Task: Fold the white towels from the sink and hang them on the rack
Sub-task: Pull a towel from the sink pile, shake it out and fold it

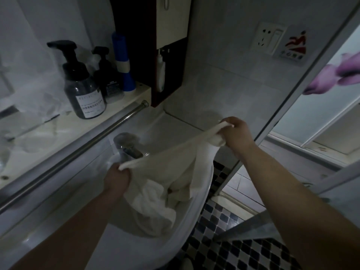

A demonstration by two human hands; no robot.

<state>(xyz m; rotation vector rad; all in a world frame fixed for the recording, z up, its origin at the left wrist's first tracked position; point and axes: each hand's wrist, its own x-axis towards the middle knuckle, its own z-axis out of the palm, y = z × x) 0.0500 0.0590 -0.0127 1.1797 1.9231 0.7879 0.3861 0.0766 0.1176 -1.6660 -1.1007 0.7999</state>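
Rail is bare along its whole visible length, with open air in front of it above the sink. Faucet stands just under the stretched towel, near the left hand. Behind the rail the shelf carries a pump bottle, a smaller bottle, a blue tube and crumpled plastic. Dark cabinet blocks the rail's far end. Tiled wall and door frame are close behind the right hand. Sink bowl is filled with bunched cloth.
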